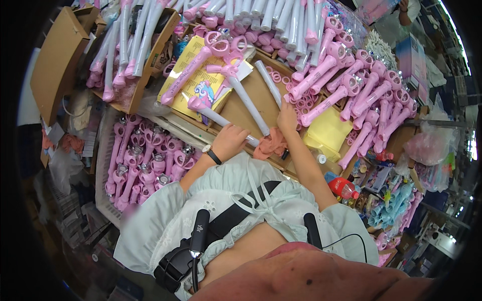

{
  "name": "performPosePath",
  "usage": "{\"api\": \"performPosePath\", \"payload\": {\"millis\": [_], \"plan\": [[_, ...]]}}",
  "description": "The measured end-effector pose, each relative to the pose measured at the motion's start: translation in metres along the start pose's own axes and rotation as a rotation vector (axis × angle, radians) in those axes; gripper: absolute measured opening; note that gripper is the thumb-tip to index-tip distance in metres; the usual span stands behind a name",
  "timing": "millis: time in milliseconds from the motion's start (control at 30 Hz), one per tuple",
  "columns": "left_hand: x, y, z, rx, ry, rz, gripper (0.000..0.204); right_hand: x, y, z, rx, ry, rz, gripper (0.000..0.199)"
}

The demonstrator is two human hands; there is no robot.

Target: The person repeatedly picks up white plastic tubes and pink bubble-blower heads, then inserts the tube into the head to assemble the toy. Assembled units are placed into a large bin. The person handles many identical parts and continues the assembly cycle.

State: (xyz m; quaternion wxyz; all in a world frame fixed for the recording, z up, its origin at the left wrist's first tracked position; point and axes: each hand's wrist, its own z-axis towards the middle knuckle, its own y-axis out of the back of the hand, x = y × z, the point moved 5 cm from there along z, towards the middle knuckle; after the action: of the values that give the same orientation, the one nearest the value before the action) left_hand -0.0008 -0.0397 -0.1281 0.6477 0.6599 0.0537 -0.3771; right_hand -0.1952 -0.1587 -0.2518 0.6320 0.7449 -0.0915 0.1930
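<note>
My left hand, with a watch on its wrist, is closed around the lower end of a pink-headed toy wand with a white tube. Reaching up the brown cardboard work surface, my right hand has its fingertips touching the end of a loose white tube. A second wand with a ring-shaped pink head lies between the hands. An orange cloth sits just below the right hand.
Heaps of pink wand handles fill the right side, with small pink rings beside them. A white crate of pink parts stands at left. White-tube wands pile at the top. Yellow sheets and a red-capped bottle lie nearby.
</note>
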Motion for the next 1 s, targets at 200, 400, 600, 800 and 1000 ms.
{"api": "performPosePath", "payload": {"millis": [200,400,600,800,1000], "plan": [[0.024,0.010,-0.014,-0.156,0.435,-0.577,0.042,0.045,0.047,-0.022,0.167,0.226,0.875,0.062],[0.007,0.047,0.005,-0.430,0.294,-1.581,0.051,0.088,0.093,-0.094,0.763,0.199,1.325,0.062],[-0.019,0.077,-0.002,-0.404,0.287,-1.672,0.040,0.099,0.118,-0.118,0.674,0.298,1.148,0.061],[-0.026,0.085,-0.007,-0.373,0.199,-1.678,0.037,0.098,0.142,-0.126,0.667,0.201,1.033,0.055],[-0.002,0.089,-0.019,-0.528,0.172,-1.861,0.033,0.089,0.176,-0.117,0.234,0.380,0.777,0.048]]}}
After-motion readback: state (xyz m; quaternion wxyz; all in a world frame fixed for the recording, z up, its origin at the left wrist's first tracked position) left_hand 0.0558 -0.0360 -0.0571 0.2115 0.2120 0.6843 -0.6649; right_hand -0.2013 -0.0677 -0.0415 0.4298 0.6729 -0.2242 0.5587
